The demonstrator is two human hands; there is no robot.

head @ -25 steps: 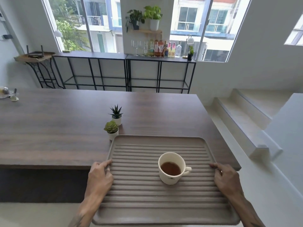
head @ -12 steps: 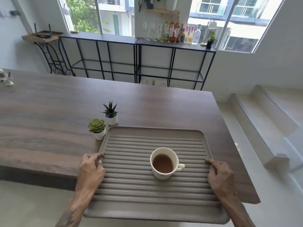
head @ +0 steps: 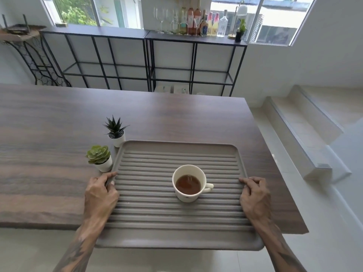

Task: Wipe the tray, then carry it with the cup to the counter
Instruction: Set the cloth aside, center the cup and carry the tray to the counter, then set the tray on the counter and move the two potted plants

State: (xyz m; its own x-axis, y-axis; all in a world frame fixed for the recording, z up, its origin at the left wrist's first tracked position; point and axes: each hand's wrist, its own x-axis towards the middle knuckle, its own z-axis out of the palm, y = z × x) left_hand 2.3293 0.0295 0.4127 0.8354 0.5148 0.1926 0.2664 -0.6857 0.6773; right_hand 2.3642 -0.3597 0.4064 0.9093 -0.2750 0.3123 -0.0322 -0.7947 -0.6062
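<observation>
A grey ribbed tray [head: 176, 150] is held level over the near right part of the dark wooden counter [head: 49, 134], its near edge jutting past the counter's front. A white cup [head: 189, 183] with brown liquid stands right of the tray's middle, handle pointing right. My left hand [head: 101, 195] grips the tray's left rim, thumb on top. My right hand [head: 255, 197] grips the right rim the same way. Whether the tray's far end touches the counter I cannot tell.
Two small potted succulents [head: 100, 158] [head: 116, 131] stand on the counter right against the tray's far left corner. Black metal shelving [head: 149, 61] with bottles and glasses lines the window wall. White steps [head: 302, 130] lie to the right.
The tray with the cup has moved forward over the counter, closer to the two plants. Both hands keep the same grip on the rims.
</observation>
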